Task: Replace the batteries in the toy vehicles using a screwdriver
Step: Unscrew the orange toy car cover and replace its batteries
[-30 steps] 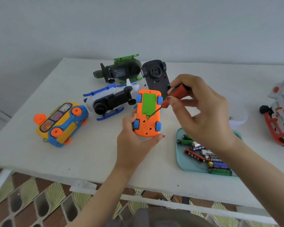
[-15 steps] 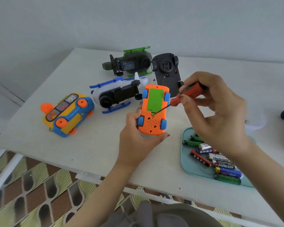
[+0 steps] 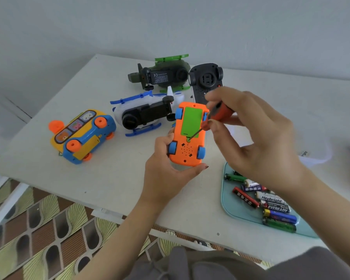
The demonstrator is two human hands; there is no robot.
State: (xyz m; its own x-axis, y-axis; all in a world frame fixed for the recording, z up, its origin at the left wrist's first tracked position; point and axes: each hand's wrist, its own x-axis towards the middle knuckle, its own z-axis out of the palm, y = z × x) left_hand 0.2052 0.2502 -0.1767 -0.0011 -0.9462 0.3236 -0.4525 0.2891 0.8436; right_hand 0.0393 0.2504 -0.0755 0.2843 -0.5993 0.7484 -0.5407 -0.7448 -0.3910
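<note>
L hand (image 3: 166, 174) holds car (image 3: 187, 146), screwdriver (image 3: 216, 116) tip on underside

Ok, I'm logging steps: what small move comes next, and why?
Probably twist the screwdriver in the right hand to loosen the screw: its tip sits on the screw, the green cover is closed on the orange car, and the left hand grips the car underside up.

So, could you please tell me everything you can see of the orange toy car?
The orange toy car looks like glossy plastic and is held underside up over the table. It has four blue wheels, a closed green battery cover and small speaker holes. The left hand grips its near end; the screwdriver, pinched in the right hand, has its tip on the screw at the cover's near edge.
</note>
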